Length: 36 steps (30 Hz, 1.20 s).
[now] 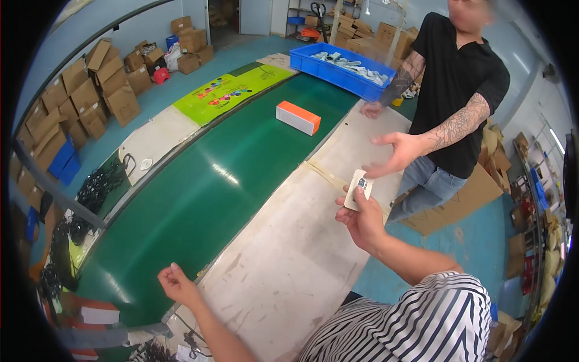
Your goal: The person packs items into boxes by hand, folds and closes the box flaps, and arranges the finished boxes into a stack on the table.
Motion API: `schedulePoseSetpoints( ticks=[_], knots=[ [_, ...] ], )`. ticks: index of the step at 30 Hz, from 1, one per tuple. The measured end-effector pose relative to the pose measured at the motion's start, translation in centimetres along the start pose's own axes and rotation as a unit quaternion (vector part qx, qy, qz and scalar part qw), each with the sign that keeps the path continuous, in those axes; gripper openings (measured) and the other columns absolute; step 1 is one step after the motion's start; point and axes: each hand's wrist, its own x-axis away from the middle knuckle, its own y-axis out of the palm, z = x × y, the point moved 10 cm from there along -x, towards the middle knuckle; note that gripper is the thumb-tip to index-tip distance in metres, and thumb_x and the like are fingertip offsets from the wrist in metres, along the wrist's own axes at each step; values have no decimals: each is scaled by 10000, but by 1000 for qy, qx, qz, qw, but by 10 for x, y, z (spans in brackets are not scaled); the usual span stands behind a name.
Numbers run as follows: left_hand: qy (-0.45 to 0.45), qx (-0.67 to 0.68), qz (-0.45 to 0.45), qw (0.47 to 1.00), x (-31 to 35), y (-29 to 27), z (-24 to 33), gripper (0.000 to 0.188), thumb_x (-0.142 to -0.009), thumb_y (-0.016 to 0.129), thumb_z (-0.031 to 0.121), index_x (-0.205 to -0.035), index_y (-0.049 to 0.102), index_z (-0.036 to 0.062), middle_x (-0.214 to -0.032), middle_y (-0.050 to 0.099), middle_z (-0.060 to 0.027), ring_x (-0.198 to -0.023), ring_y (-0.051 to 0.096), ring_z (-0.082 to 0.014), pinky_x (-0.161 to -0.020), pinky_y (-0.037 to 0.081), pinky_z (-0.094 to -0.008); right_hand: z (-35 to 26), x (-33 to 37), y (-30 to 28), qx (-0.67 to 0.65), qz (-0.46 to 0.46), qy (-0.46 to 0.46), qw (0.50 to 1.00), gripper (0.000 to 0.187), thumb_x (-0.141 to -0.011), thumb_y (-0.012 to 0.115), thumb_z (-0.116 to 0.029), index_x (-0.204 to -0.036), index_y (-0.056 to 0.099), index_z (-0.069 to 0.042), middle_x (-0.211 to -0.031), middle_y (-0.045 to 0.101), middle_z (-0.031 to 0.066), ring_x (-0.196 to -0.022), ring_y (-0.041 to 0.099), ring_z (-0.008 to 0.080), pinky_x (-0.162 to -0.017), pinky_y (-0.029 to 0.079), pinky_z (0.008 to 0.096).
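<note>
My right hand (pixel 365 224), at four o'clock, holds a small card (pixel 357 193) between thumb and fingers. My left hand (pixel 180 286), between seven and eight o'clock, is up near the belt edge with its fingers curled. I can't tell how tight it is, or if it hides anything.

The step looks like passing the card between two people, though I can't tell which way it goes. I think the next move calls for a soft, steady grip until one side clearly has it.

The card is at three o'clock, tipped up above the pale surface (pixel 271 259). It is flat and cream, with a dark blue patch. My thumb covers part of it.

A co-worker's hand (pixel 399 151) reaches in at half past two, fingers spread, by the card's top. I can't tell if they touch.

Farther out, an orange and white box (pixel 295 117) sits on the green belt (pixel 211 181) at twelve o'clock. A blue tray (pixel 332 75) of small pale parts is at one o'clock.
</note>
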Motion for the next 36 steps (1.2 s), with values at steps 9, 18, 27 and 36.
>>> schedulePoseSetpoints(
  ticks=[9, 18, 27, 36],
  knots=[
    [119, 18, -172, 978, 28, 51, 60, 284, -910, 821, 204, -1067, 683, 11, -792, 606, -7, -689, 558, -104, -634, 457, -265, 112, 16, 142, 260, -292, 79, 917, 313, -1101, 603, -273, -1239, 680, -3, -1136, 731, 88, -948, 687, 145, -824, 593, 326],
    [157, -79, -427, 887, 73, 110, 155, 313, -897, 784, 245, -710, 620, 55, -666, 597, -128, -624, 597, -302, -577, 444, -401, 135, 78, 217, 403, -539, -17, 739, 285, -1030, 698, -252, -1208, 694, -29, -1014, 758, 179, -940, 722, 248, -864, 548, 378],
    [174, -56, -485, 855, 132, 116, 204, 334, -961, 690, 209, -682, 602, 47, -631, 558, -136, -566, 559, -336, -546, 443, -421, 135, 110, 170, 308, -562, 1, 768, 279, -1067, 636, -266, -1023, 671, 7, -839, 669, 119, -725, 612, 236, -679, 514, 403],
    [-342, 316, 10, 885, 118, 82, 124, 418, -1119, 560, 363, -775, 507, 132, -645, 472, 19, -576, 411, -127, -552, 338, -298, 51, 119, 190, 228, -358, -403, 811, 68, -952, 687, -105, -908, 676, -54, -867, 688, 125, -729, 667, 295, -646, 523, 408]
  ],
)
